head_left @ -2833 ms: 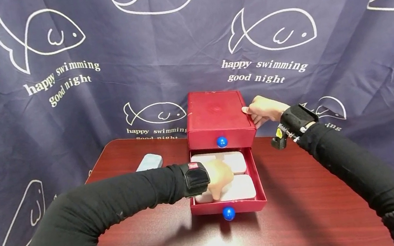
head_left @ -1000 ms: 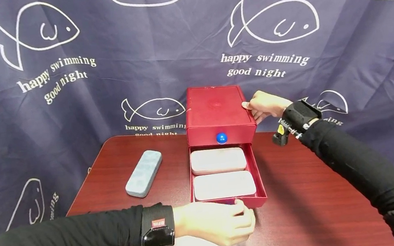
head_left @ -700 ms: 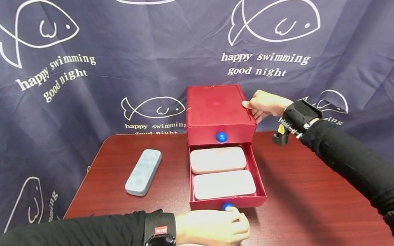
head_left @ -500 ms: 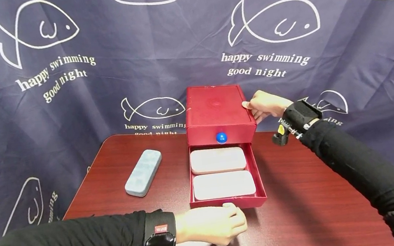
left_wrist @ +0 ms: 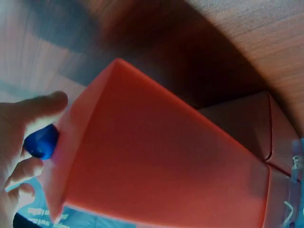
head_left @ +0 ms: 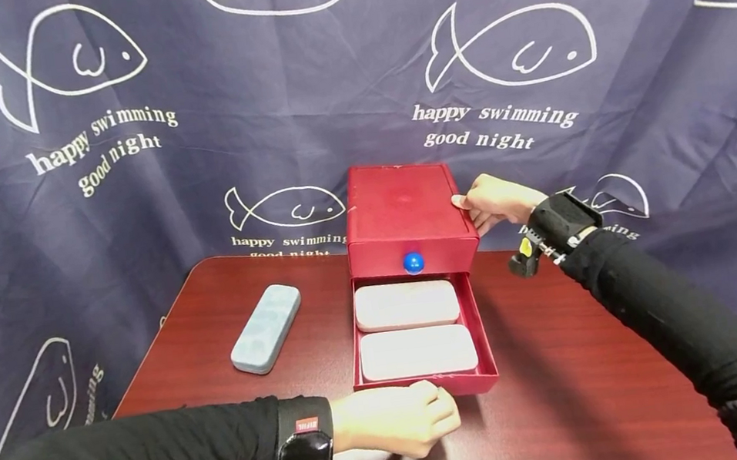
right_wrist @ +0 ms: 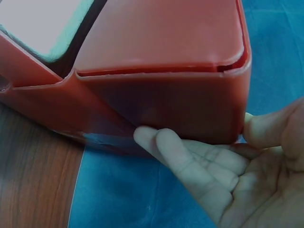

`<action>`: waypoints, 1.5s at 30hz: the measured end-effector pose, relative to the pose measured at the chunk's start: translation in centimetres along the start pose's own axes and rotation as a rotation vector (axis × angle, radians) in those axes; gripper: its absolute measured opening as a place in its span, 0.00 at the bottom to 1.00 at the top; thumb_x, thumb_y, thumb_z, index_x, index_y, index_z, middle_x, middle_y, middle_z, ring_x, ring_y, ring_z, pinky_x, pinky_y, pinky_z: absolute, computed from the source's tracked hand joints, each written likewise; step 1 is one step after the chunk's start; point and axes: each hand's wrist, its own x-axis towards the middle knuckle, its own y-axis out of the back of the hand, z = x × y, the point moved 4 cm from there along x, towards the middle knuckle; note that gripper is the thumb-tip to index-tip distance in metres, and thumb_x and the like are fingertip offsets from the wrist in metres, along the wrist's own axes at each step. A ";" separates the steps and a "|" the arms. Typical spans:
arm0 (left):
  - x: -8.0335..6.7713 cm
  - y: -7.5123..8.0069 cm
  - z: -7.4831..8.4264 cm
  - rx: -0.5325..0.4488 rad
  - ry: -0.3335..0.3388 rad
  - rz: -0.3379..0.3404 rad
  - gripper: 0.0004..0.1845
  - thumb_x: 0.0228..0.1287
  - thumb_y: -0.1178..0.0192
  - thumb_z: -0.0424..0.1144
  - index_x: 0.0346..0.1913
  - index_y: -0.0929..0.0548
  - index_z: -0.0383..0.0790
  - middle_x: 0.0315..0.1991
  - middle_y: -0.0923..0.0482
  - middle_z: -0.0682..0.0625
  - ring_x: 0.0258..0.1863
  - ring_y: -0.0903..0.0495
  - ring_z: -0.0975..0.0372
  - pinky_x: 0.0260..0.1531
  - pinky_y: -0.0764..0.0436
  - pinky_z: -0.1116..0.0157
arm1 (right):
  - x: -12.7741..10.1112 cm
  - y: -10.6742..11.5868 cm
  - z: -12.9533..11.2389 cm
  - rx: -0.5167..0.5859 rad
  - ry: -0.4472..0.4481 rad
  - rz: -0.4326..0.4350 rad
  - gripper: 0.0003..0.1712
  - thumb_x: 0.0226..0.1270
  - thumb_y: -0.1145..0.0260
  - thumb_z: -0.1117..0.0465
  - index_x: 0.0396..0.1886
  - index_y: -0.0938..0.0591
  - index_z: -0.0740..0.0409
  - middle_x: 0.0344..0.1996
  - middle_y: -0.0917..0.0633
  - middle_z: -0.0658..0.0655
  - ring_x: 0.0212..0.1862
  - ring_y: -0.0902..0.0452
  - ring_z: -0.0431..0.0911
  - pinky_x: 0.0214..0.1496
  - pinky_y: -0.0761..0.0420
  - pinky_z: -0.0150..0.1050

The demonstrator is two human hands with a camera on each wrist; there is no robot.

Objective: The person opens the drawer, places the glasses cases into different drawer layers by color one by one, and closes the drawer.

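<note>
The lower drawer (head_left: 484, 341) of a red box (head_left: 402, 198) stands pulled out toward the near side of the desk (head_left: 570, 382), with a far white case (head_left: 406, 305) and a near white case (head_left: 418, 352) lying flat in it. The left hand (head_left: 396, 418) pinches its blue knob (left_wrist: 42, 141) between thumb and fingers, as far as the blurry left wrist view shows. The right hand (head_left: 496, 201) holds the box at its right side, thumb at the top edge. Above, the upper drawer (head_left: 372, 259) is closed. Left of the box lies a light blue case (head_left: 266, 329); a dark curtain (head_left: 297, 115) hangs at the far side.
</note>
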 end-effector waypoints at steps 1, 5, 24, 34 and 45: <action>0.0 -0.1 0.1 0.003 0.006 0.012 0.19 0.66 0.58 0.31 0.34 0.17 0.55 0.38 0.23 0.59 0.36 0.25 0.65 0.31 0.30 0.71 | 0.0 0.0 0.0 -0.003 -0.001 -0.005 0.24 0.81 0.48 0.58 0.50 0.21 0.79 0.29 0.11 0.58 0.30 0.14 0.45 0.40 0.10 0.43; 0.0 -0.5 0.3 0.019 0.016 0.054 0.19 0.64 0.58 0.30 0.33 0.17 0.54 0.37 0.23 0.59 0.34 0.25 0.66 0.29 0.30 0.72 | -0.1 0.1 0.1 -0.013 -0.005 -0.022 0.24 0.80 0.48 0.58 0.52 0.22 0.80 0.30 0.11 0.58 0.31 0.14 0.45 0.42 0.10 0.44; 0.0 -0.9 -1.3 0.042 0.012 0.125 0.18 0.67 0.57 0.29 0.31 0.20 0.53 0.35 0.24 0.57 0.33 0.24 0.66 0.25 0.28 0.74 | -0.1 0.5 -0.1 0.001 -0.008 -0.056 0.25 0.80 0.47 0.58 0.54 0.23 0.81 0.31 0.11 0.58 0.33 0.13 0.47 0.45 0.10 0.47; -0.9 -3.6 -2.9 0.083 0.032 0.058 0.16 0.71 0.54 0.30 0.39 0.15 0.49 0.39 0.24 0.58 0.38 0.24 0.66 0.32 0.24 0.74 | -0.2 0.5 -0.3 0.040 0.011 -0.085 0.19 0.76 0.45 0.60 0.41 0.18 0.75 0.28 0.12 0.57 0.32 0.14 0.46 0.44 0.10 0.45; -1.8 -4.9 -4.2 0.156 0.005 0.039 0.15 0.75 0.53 0.32 0.41 0.15 0.48 0.40 0.24 0.57 0.38 0.25 0.64 0.31 0.26 0.74 | 0.2 0.0 -0.8 0.011 -0.079 -0.030 0.16 0.78 0.47 0.62 0.26 0.24 0.61 0.17 0.22 0.50 0.26 0.20 0.42 0.36 0.12 0.37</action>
